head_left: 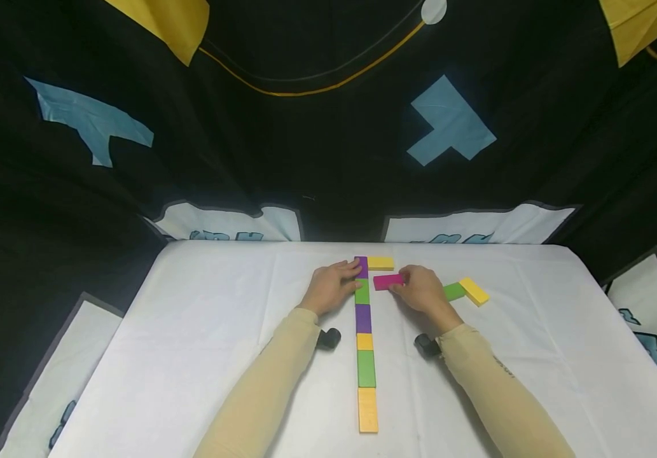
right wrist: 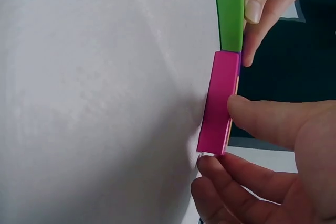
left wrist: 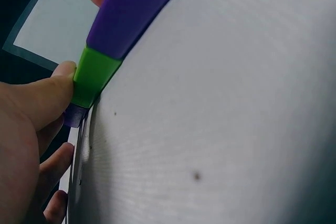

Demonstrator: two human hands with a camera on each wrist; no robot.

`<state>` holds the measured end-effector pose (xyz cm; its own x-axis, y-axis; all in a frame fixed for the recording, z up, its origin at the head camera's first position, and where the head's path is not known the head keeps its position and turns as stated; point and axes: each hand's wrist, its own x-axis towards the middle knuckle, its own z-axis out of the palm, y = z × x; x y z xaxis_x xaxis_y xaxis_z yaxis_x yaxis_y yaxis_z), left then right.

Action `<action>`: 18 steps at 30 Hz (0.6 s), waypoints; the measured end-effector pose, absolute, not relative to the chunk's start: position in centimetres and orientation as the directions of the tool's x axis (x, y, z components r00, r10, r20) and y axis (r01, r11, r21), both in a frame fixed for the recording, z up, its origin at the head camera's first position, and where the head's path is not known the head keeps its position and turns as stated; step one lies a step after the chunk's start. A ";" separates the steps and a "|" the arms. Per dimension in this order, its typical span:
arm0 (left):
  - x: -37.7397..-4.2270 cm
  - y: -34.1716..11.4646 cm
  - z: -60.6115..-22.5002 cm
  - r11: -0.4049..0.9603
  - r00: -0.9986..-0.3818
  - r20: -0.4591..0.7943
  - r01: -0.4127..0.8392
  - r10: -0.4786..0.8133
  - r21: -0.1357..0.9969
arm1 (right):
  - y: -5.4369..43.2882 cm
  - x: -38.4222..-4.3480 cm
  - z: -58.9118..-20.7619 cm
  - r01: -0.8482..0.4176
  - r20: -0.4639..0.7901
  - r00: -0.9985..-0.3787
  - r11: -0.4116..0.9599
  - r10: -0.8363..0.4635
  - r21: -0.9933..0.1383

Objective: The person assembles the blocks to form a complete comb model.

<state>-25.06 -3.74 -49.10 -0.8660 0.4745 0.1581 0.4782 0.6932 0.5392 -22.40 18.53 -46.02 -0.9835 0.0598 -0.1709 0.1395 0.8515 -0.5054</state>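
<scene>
My right hand (head_left: 422, 294) pinches a magenta block (head_left: 385, 282) between thumb and fingertips, close to the right of a long row of blocks. In the right wrist view that magenta block (right wrist: 218, 103) overlaps the row's far end. At the row's far end, my left hand (head_left: 331, 287) touches the left side, its thumb at a green block (head_left: 362, 294) and its fingers at a purple block (head_left: 362, 270). A yellow block (head_left: 381, 263) lies sideways beside that purple one. Nearer, the row continues with another purple block (head_left: 364, 318) and several yellow and green ones.
Right of my right hand lie a loose green block (head_left: 453, 291) and a loose yellow block (head_left: 474, 292). A white cloth covers the table (head_left: 202, 356). Behind it hangs a dark curtain (head_left: 305, 159) with coloured shapes.
</scene>
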 end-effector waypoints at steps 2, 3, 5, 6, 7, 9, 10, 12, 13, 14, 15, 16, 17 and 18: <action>-25.1 -3.8 -49.2 0.694 -0.865 0.160 0.481 0.476 0.536 | 18.4 -22.5 -46.0 0.144 -0.171 -0.983 0.848 0.064 -0.510; -25.1 -3.8 -49.2 0.694 -0.865 0.161 0.480 0.475 0.537 | 18.3 -22.5 -46.0 0.146 -0.173 -0.983 0.846 0.065 -0.512; -25.1 -3.7 -49.2 0.694 -0.866 0.158 0.478 0.474 0.538 | 18.3 -22.6 -46.0 0.147 -0.172 -0.983 0.846 0.066 -0.512; -25.1 -3.7 -49.1 0.695 -0.867 0.157 0.476 0.473 0.539 | 18.2 -22.6 -46.0 0.147 -0.172 -0.983 0.846 0.066 -0.513; -25.0 -3.7 -49.1 0.695 -0.868 0.155 0.474 0.471 0.540 | 18.2 -22.6 -46.0 0.147 -0.172 -0.983 0.845 0.066 -0.514; -25.0 -3.7 -49.1 0.697 -0.870 0.152 0.470 0.469 0.541 | 18.1 -22.6 -45.9 0.144 -0.171 -0.983 0.847 0.064 -0.511; -25.0 -3.7 -49.0 0.698 -0.870 0.150 0.470 0.469 0.540 | 18.0 -22.7 -45.9 0.144 -0.171 -0.983 0.849 0.064 -0.508; -25.0 -3.7 -49.0 0.701 -0.871 0.145 0.467 0.470 0.538 | 18.0 -22.7 -45.9 0.146 -0.174 -0.983 0.850 0.065 -0.506; -25.0 -3.7 -49.0 0.702 -0.871 0.142 0.466 0.470 0.539 | 17.9 -22.7 -45.9 0.146 -0.174 -0.983 0.851 0.066 -0.505; -25.0 -3.7 -48.9 0.701 -0.871 0.143 0.468 0.471 0.538 | 17.9 -22.7 -45.9 0.147 -0.177 -0.982 0.852 0.065 -0.503; -25.0 -3.7 -48.9 0.702 -0.870 0.140 0.467 0.472 0.537 | 17.9 -22.7 -45.9 0.149 -0.179 -0.982 0.852 0.066 -0.502; -25.0 -3.7 -48.9 0.703 -0.870 0.138 0.467 0.473 0.536 | 17.9 -22.8 -45.9 0.152 -0.182 -0.981 0.851 0.068 -0.502; -25.0 -3.7 -48.9 0.704 -0.871 0.135 0.466 0.473 0.536 | 17.8 -22.8 -45.9 0.155 -0.185 -0.980 0.851 0.070 -0.502; -25.0 -3.7 -48.9 0.703 -0.871 0.134 0.465 0.473 0.538 | 17.8 -22.8 -45.9 0.156 -0.186 -0.980 0.850 0.070 -0.503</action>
<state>-25.04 -3.66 -48.86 -0.8706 0.4733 0.1343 0.4653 0.7032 0.5377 -22.81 17.80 -45.89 -0.9800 0.0695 -0.1864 0.1560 0.8499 -0.5033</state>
